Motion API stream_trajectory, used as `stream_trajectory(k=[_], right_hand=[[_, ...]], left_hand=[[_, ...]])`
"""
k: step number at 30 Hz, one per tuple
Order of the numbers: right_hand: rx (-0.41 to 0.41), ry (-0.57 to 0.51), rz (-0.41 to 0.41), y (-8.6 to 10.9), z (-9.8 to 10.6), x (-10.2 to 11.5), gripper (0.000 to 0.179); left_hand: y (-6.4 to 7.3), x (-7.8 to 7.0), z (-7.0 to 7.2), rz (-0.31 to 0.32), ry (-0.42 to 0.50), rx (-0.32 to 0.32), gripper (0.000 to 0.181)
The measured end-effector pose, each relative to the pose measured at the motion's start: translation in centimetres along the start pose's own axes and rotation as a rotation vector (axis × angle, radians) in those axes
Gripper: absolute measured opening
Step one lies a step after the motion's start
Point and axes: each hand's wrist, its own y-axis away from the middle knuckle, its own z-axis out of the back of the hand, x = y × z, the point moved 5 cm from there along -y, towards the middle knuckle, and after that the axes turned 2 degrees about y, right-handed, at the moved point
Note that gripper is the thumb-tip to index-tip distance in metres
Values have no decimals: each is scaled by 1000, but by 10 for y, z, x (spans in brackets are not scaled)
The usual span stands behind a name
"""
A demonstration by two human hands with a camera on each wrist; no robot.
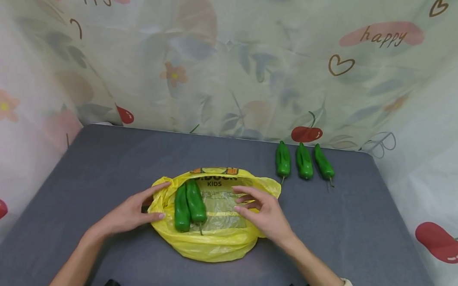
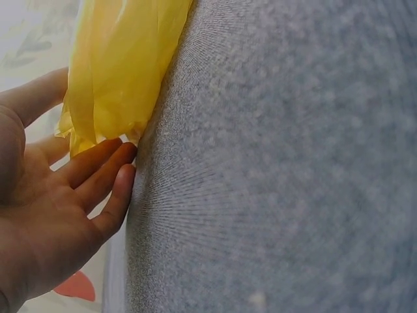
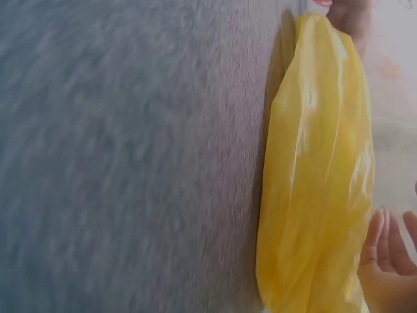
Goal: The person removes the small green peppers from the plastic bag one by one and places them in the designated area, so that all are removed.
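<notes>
A yellow plastic bag [image 1: 216, 246] lies on the grey table with its mouth spread wide, dark lettering on its far inner side. Two green peppers [image 1: 196, 202] lie side by side in the left part of the bag. My left hand [image 1: 132, 211] rests at the bag's left edge, its fingers fairly straight, thumb at the near side and index finger along the rim. In the left wrist view, the other fingers of the left hand [image 2: 71, 195] lie beneath the yellow plastic. Over the right part of the bag hovers my right hand [image 1: 264, 212], fingers loosely bent, nothing between them.
Three more green peppers [image 1: 304, 162] lie in a row near the table's back right edge. Patterned cloth [image 1: 225, 65] hangs behind the table [image 1: 325, 234] and along both its sides. Black devices sit beneath the wrists.
</notes>
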Motion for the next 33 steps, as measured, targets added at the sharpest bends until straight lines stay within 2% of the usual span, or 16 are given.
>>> stream_trajectory(k=[11, 24, 33], right_hand=[[36, 12, -6, -6, -24, 1, 41], [126, 93, -76, -16, -50, 1, 48], [150, 192, -111, -22, -63, 1, 51]], left_hand=[[-1, 1, 1, 10, -3, -2, 79], [-2, 1, 1, 1, 6, 0, 79], [-3, -1, 1, -5, -12, 2, 78]])
